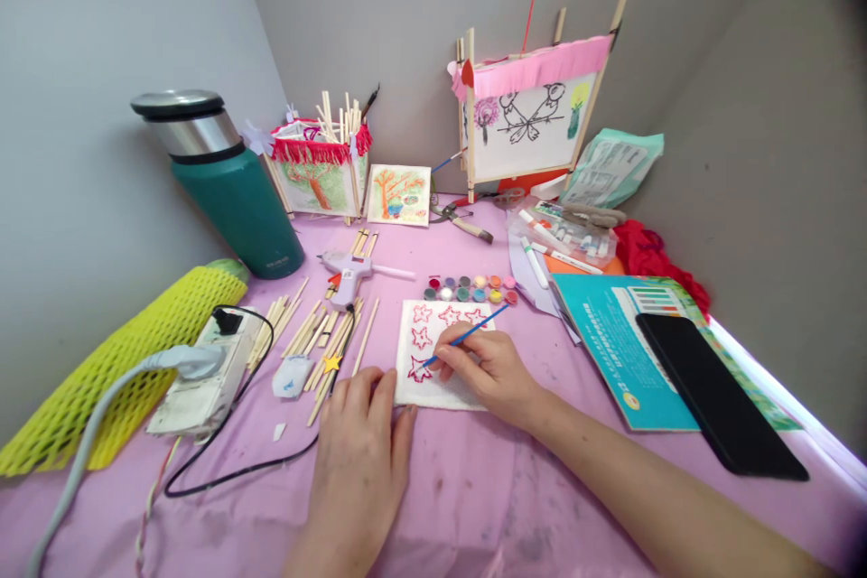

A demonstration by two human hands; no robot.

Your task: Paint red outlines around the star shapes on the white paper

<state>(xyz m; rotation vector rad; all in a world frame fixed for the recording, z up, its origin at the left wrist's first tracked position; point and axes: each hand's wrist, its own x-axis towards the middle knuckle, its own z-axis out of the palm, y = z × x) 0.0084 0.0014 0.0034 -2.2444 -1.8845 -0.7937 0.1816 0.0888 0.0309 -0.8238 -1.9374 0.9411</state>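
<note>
My right hand (488, 370) is closed around a thin blue paintbrush (467, 334), its tip down on a red star outline at the lower left of a white square sheet (447, 393). Several red star shapes (421, 339) are drawn across that sheet. My left hand (366, 442) lies flat, fingers stretched out, by the sheet's left edge and close to some wooden sticks (329, 352). Just behind the sheet stand two rows of small paint pots (464, 289) in different colours.
On the left are a green bottle (237, 208), a power strip (203, 379) and a glue gun (350, 273). Pliers (467, 221) and decorated paper lanterns (535, 126) stand behind. A black phone (718, 397) rests on a blue book (623, 361) at right.
</note>
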